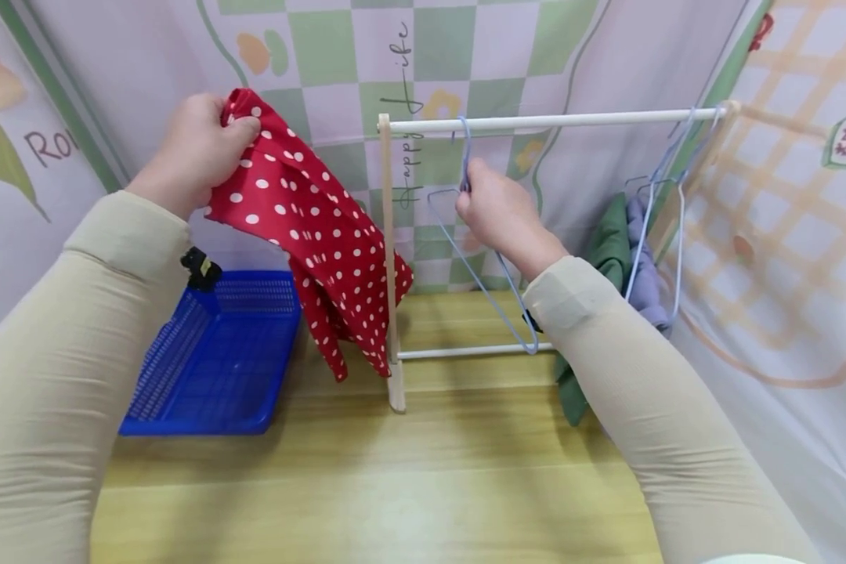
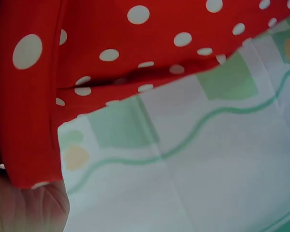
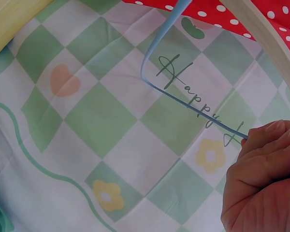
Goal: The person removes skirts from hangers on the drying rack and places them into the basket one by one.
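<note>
My left hand (image 1: 207, 149) pinches the top end of a red garment with white polka dots (image 1: 317, 227), which hangs down beside the rack's left post. In the left wrist view the red cloth (image 2: 26, 96) covers most of the fingers of that hand (image 2: 26, 205). My right hand (image 1: 504, 207) grips a light blue clothes hanger (image 1: 465, 258) just under its hook. That hook lies at the white top bar of the rack (image 1: 557, 121). From the right wrist, the curled fingers of the right hand (image 3: 266, 179) hold the hanger's thin blue frame (image 3: 198, 111).
A blue plastic basket (image 1: 236, 368) stands at the left on the wooden table (image 1: 366, 486). At the rack's right end, several hangers (image 1: 648, 235) hang near green cloth (image 1: 609, 243) and purple cloth (image 1: 648, 290). A patterned curtain (image 1: 324, 47) stands behind.
</note>
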`<action>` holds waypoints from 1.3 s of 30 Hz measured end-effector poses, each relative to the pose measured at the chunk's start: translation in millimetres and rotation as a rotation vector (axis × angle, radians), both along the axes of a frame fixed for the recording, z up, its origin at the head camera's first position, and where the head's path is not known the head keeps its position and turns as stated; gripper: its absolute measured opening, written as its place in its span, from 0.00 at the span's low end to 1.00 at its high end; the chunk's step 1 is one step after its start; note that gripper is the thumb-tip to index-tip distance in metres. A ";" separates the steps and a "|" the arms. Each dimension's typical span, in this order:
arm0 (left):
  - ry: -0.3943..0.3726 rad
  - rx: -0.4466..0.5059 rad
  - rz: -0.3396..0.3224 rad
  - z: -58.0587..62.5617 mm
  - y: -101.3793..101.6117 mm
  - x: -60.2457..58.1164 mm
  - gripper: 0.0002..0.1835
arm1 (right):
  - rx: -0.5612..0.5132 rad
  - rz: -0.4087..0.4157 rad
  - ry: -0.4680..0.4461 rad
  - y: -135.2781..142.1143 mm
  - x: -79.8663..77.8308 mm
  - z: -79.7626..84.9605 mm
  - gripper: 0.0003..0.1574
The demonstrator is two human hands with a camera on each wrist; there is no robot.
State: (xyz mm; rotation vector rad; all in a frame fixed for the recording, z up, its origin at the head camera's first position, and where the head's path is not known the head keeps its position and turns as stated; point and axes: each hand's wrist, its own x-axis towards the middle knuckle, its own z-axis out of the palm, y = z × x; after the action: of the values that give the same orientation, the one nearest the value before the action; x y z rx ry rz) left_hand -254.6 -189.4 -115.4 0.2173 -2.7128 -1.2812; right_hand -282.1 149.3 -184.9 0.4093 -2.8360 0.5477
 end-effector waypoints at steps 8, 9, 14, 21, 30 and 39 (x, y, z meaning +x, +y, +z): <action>-0.068 -0.237 -0.024 -27.6 -83.3 7.4 0.35 | 0.009 0.019 0.013 -6.4 -0.6 -1.8 0.10; -0.072 -0.277 -0.024 -32.9 -95.3 9.5 0.36 | 0.009 0.018 0.016 -7.2 -0.6 -1.5 0.10; -0.093 -0.496 0.044 -60.4 -147.0 25.2 0.36 | 0.009 0.021 0.001 -9.9 -0.4 -0.6 0.10; -0.090 -0.685 0.213 -88.2 -184.8 35.5 0.32 | 0.014 0.010 -0.017 -7.9 0.3 0.3 0.10; -0.038 -0.654 0.312 -111.7 -194.1 43.6 0.50 | 0.021 0.002 -0.025 -2.6 1.3 2.4 0.10; -0.076 -0.560 0.329 -111.6 -192.2 49.0 0.46 | 0.039 0.000 -0.024 2.3 1.8 2.4 0.10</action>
State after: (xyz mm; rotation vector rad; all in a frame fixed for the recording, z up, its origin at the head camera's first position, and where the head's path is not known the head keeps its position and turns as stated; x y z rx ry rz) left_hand -205.6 -381.6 -227.0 0.6182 -2.8076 -0.4144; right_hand -280.3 151.6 -182.5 0.4128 -2.8737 0.5009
